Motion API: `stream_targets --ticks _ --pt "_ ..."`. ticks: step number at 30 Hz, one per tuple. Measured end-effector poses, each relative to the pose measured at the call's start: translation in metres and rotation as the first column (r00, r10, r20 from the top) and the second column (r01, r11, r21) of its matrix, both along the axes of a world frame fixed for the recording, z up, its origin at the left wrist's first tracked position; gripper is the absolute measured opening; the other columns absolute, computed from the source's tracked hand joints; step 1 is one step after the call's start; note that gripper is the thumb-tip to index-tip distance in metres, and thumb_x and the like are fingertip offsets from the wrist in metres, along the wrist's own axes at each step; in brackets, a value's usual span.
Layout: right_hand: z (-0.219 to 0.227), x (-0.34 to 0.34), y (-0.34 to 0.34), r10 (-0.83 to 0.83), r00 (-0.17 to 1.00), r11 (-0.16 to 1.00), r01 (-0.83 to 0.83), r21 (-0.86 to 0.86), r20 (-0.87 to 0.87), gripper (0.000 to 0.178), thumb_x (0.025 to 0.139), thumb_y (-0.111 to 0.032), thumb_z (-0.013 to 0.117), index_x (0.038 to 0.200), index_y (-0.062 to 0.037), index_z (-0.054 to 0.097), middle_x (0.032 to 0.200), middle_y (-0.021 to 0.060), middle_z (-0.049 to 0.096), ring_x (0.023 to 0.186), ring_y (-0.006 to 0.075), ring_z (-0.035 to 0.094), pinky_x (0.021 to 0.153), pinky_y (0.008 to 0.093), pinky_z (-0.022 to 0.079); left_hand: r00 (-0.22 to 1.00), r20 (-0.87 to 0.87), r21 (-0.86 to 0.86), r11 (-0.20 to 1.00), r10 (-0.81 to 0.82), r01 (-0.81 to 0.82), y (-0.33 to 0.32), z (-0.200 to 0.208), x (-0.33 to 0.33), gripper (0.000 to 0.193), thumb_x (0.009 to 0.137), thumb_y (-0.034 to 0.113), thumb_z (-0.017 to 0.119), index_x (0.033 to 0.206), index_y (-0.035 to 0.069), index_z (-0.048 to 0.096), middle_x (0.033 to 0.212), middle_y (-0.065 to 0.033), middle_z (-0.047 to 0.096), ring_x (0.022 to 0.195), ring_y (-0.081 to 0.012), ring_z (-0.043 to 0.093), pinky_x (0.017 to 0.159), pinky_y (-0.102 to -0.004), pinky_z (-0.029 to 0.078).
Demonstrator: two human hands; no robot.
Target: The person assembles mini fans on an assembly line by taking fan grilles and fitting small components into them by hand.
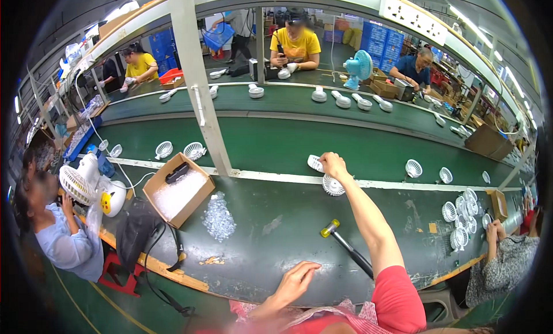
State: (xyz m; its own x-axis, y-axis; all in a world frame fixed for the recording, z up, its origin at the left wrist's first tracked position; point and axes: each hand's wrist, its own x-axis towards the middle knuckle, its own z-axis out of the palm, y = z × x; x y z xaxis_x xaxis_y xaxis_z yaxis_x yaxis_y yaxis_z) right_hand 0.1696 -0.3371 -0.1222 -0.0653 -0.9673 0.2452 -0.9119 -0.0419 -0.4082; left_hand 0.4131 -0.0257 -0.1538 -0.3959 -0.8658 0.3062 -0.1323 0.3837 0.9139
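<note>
My right arm stretches out over the bench to the green belt. There my right hand (334,165), its fingers curled, grips the edge of a white slotted fan guard (315,163). Just below that hand, a round ribbed fan guard (333,186) lies across the belt's pale edge strip. My left hand (297,281) rests near the bench's front edge, fingers stretched and holding nothing. Between my arms lies a hammer (348,247) with a yellow head and dark handle. To the left sits a heap of small clear plastic pieces (219,217).
An open cardboard box (178,190) of clear pieces stands left, beside a black bag (137,230). More fan guards (461,216) are piled right, near a co-worker's hands (494,233). A white post (199,80) rises from the belt edge. Handheld fans (341,99) lie on the far belt.
</note>
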Motion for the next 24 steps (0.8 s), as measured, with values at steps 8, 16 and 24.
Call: stream_targets --ticks 8,16,24 --pt "0.072 -0.018 0.099 0.305 0.813 0.863 -0.017 -0.505 0.495 0.014 0.092 0.001 0.057 0.102 0.0017 0.067 0.09 0.0115 0.068 0.076 0.0166 0.063 0.068 0.0283 0.05 0.996 0.022 -0.118 0.989 0.09 -0.087 0.005 0.006 -0.006 0.027 0.086 -0.004 0.063 0.112 0.003 0.066 0.111 -0.0131 0.065 0.1 -0.0283 0.064 0.086 -0.0353 0.051" --pt "0.0 0.061 0.294 0.59 0.741 0.807 -0.529 -0.263 0.319 0.023 0.086 0.005 0.061 0.109 0.0019 0.061 0.107 0.0179 0.063 0.103 0.0351 0.061 0.09 0.0409 0.05 0.859 0.344 -0.531 0.833 0.38 -0.156 -0.007 0.018 0.0 0.076 0.072 0.012 0.081 0.139 0.01 0.044 0.137 -0.0162 0.048 0.125 -0.0345 0.047 0.113 -0.0577 0.024" --pt "-0.006 0.057 0.331 0.34 0.807 0.936 -0.342 -0.087 0.483 0.052 0.084 -0.013 0.074 0.129 -0.0015 0.05 0.132 0.0184 0.048 0.126 0.0338 0.049 0.107 0.0411 0.039 0.853 0.455 -0.498 0.867 0.258 0.003 -0.009 -0.001 0.011 0.046 0.081 0.006 0.068 0.125 0.006 0.057 0.101 -0.0088 0.063 0.097 -0.0256 0.061 0.101 -0.0468 0.039"
